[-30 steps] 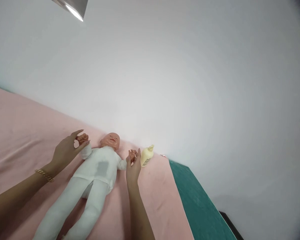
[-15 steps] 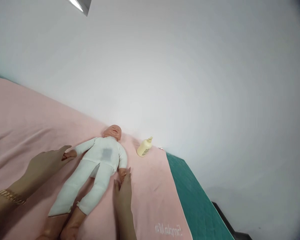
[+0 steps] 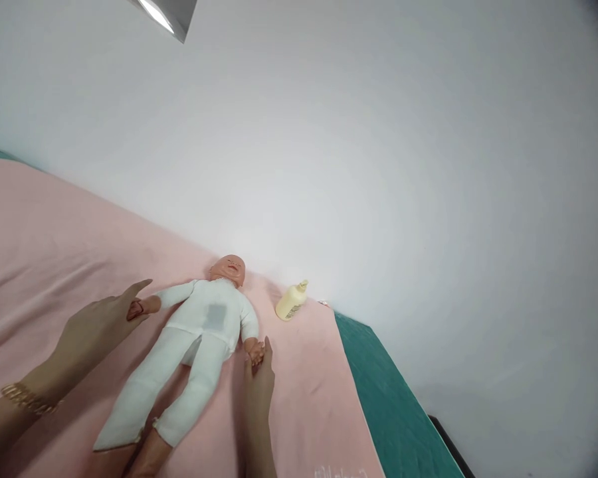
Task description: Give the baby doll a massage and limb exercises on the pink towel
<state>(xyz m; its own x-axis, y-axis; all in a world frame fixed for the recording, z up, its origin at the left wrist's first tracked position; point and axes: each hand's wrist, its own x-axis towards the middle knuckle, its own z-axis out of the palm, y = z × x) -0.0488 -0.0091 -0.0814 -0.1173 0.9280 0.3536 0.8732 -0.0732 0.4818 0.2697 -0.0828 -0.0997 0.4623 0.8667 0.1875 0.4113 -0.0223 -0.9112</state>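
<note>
Head view, and the soft-bodied baby doll in white clothing lies face-up on the pink fabric cloth! Left hand, gold chain-link bracelet at the wrist, has one small doll hand between thumb and fingers, loosely closed; right hand lightly pinches the other. Pale-yellow pump bottle near its head.

One doll, one bottle

I seem to be in an infant-care practice room: baby doll on pink sheet, green surface beneath, white wall, pump bottle nearby.
</note>
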